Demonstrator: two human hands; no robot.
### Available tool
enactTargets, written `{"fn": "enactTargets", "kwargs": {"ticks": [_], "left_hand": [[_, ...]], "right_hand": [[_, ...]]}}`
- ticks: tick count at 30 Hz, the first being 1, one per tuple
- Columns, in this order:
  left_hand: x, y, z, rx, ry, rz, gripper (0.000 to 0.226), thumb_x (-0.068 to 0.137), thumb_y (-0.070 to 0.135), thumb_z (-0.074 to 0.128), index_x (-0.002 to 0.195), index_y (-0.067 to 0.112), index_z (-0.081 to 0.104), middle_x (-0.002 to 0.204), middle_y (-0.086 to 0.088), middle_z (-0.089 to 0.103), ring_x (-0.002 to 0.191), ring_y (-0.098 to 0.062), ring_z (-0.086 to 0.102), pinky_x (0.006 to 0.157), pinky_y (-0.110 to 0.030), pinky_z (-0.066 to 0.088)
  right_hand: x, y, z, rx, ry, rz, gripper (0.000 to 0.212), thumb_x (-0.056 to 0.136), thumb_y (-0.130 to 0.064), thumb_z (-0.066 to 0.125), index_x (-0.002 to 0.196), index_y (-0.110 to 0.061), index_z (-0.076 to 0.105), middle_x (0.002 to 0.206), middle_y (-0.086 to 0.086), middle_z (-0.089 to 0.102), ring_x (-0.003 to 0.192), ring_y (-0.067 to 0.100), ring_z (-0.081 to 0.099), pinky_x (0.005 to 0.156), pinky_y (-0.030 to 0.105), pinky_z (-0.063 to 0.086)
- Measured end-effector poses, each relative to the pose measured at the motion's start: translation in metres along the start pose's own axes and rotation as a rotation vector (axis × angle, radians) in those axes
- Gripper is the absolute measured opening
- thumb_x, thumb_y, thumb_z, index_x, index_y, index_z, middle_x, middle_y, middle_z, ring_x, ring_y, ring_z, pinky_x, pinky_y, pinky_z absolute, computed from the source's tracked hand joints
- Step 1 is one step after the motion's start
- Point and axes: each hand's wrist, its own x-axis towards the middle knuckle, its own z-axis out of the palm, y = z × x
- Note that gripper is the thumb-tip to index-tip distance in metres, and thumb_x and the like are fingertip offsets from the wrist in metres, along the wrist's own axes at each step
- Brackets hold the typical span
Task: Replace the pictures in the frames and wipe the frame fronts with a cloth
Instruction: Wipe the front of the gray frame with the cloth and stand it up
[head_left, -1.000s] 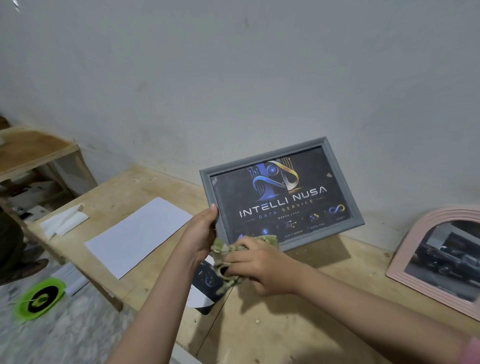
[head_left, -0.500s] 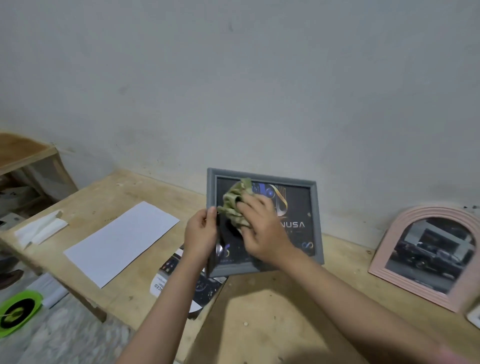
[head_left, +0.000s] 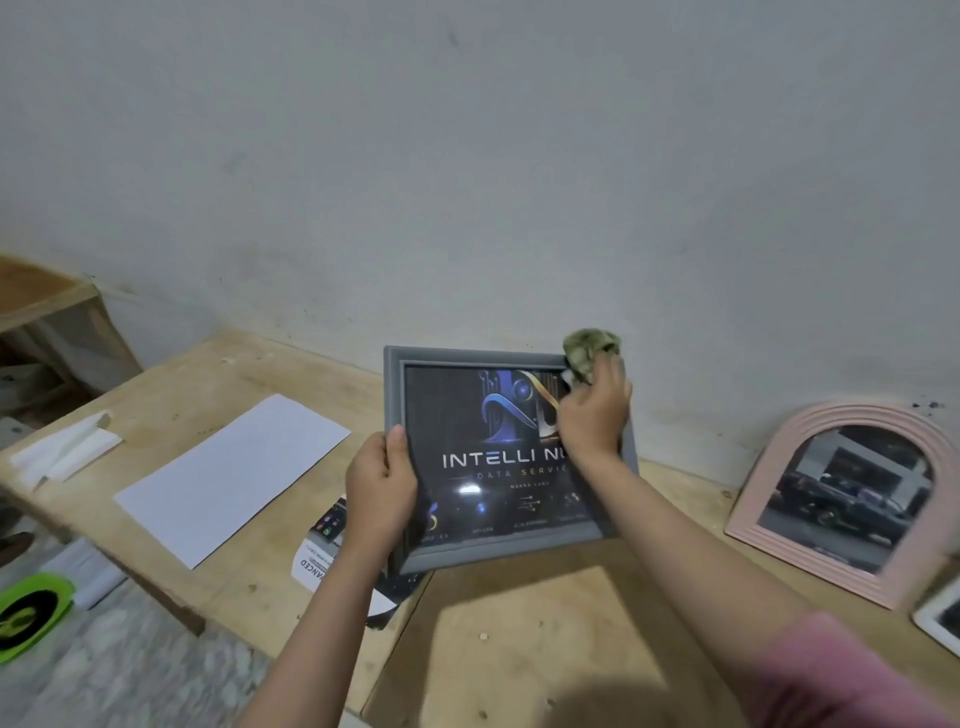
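Note:
A grey picture frame (head_left: 447, 556) with a dark "INTELLI NUSA" poster in it is held up above the wooden table (head_left: 519, 639), facing me. My left hand (head_left: 382, 486) grips its left edge. My right hand (head_left: 592, 415) presses a crumpled olive-green cloth (head_left: 589, 348) against the frame's top right corner. A pink arched frame (head_left: 779, 467) with a picture of a dark car leans on the wall at the right.
A white sheet of paper (head_left: 228, 473) lies on the table to the left. A printed picture (head_left: 322, 551) lies partly under the grey frame. Folded white paper (head_left: 67, 449) sits at the far left. A white frame corner (head_left: 940, 618) shows at the right edge. A green object (head_left: 31, 613) lies on the floor.
My right hand has swept the cloth from the frame's bottom left, over the top left, to the top right corner. The frame has turned to face me more squarely.

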Motion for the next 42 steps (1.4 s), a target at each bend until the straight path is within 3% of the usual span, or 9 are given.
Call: {"fn": "enactTargets", "kwargs": {"ticks": [3, 6, 12, 18, 20, 23, 27, 35, 42], "left_hand": [[-0.003, 0.006, 0.010, -0.015, -0.029, 0.016, 0.042, 0.100, 0.029, 0.038, 0.074, -0.003, 0.049, 0.066, -0.008, 0.049, 0.061, -0.015, 0.043, 0.056, -0.025, 0.034], [-0.004, 0.010, 0.011, -0.031, -0.024, 0.029, 0.041, 0.100, 0.028, 0.038, 0.066, 0.007, 0.041, 0.061, -0.003, 0.041, 0.057, -0.014, 0.038, 0.053, -0.028, 0.030], [0.000, 0.002, -0.014, -0.057, 0.056, -0.008, 0.042, 0.101, 0.028, 0.037, 0.064, 0.009, 0.042, 0.061, -0.001, 0.045, 0.059, -0.014, 0.041, 0.055, -0.027, 0.033], [0.013, -0.002, -0.023, -0.064, 0.182, -0.053, 0.045, 0.101, 0.030, 0.036, 0.061, 0.011, 0.037, 0.060, -0.002, 0.041, 0.057, -0.015, 0.037, 0.054, -0.032, 0.030], [0.021, -0.003, -0.029, -0.065, 0.244, -0.068, 0.046, 0.102, 0.030, 0.035, 0.060, 0.012, 0.036, 0.060, -0.002, 0.040, 0.056, -0.015, 0.036, 0.053, -0.032, 0.030], [0.035, -0.014, -0.045, -0.006, 0.300, -0.051, 0.046, 0.102, 0.030, 0.035, 0.062, 0.008, 0.037, 0.060, -0.005, 0.040, 0.058, -0.019, 0.036, 0.054, -0.032, 0.030], [0.051, -0.036, -0.069, 0.029, 0.357, -0.088, 0.047, 0.102, 0.029, 0.033, 0.068, -0.001, 0.044, 0.067, -0.012, 0.045, 0.067, -0.023, 0.041, 0.057, -0.035, 0.028], [0.121, -0.096, -0.118, 0.074, 0.348, -0.134, 0.049, 0.099, 0.039, 0.034, 0.076, -0.001, 0.050, 0.074, -0.015, 0.052, 0.072, -0.023, 0.046, 0.067, -0.038, 0.036], [0.183, -0.135, -0.134, 0.131, 0.176, -0.127, 0.045, 0.102, 0.031, 0.035, 0.083, -0.005, 0.054, 0.079, -0.016, 0.054, 0.073, -0.023, 0.047, 0.064, -0.036, 0.037]], "right_hand": [[-0.015, -0.044, 0.015, 0.072, -0.113, -0.307, 0.050, 0.063, 0.005, 0.037, 0.108, 0.003, 0.060, 0.113, 0.018, 0.060, 0.103, 0.035, 0.046, 0.092, 0.026, 0.033], [-0.024, -0.040, 0.021, -0.035, -0.281, -0.516, 0.053, 0.069, -0.009, 0.034, 0.115, -0.001, 0.060, 0.128, 0.013, 0.057, 0.122, 0.032, 0.040, 0.108, 0.040, 0.032], [0.007, 0.027, -0.003, -0.288, -0.242, -0.208, 0.054, 0.069, -0.010, 0.038, 0.120, -0.008, 0.055, 0.135, 0.015, 0.050, 0.128, 0.037, 0.041, 0.101, 0.061, 0.034], [-0.011, 0.048, -0.008, -0.164, -0.302, -0.019, 0.038, 0.085, -0.006, 0.039, 0.122, -0.005, 0.049, 0.123, 0.014, 0.052, 0.101, 0.036, 0.054, 0.077, 0.039, 0.043], [-0.022, 0.060, -0.004, -0.193, -0.402, 0.016, 0.040, 0.088, -0.004, 0.042, 0.128, -0.005, 0.047, 0.122, 0.016, 0.051, 0.105, 0.035, 0.053, 0.080, 0.039, 0.043], [-0.032, 0.077, 0.001, -0.267, -0.592, 0.024, 0.031, 0.085, -0.005, 0.042, 0.115, -0.009, 0.050, 0.111, 0.014, 0.056, 0.103, 0.035, 0.055, 0.078, 0.039, 0.044], [-0.036, 0.072, 0.014, -0.272, -0.613, 0.155, 0.018, 0.087, -0.011, 0.043, 0.104, -0.014, 0.037, 0.097, 0.009, 0.057, 0.086, 0.032, 0.056, 0.064, 0.034, 0.039], [-0.005, 0.052, 0.122, -0.388, -0.705, -0.020, 0.027, 0.086, -0.017, 0.045, 0.113, -0.013, 0.041, 0.112, 0.009, 0.044, 0.089, 0.033, 0.053, 0.071, 0.040, 0.046], [0.012, 0.065, 0.218, -0.598, -0.809, -0.314, 0.045, 0.078, -0.004, 0.056, 0.122, -0.014, 0.051, 0.117, 0.010, 0.052, 0.102, 0.033, 0.048, 0.077, 0.037, 0.041]]}}
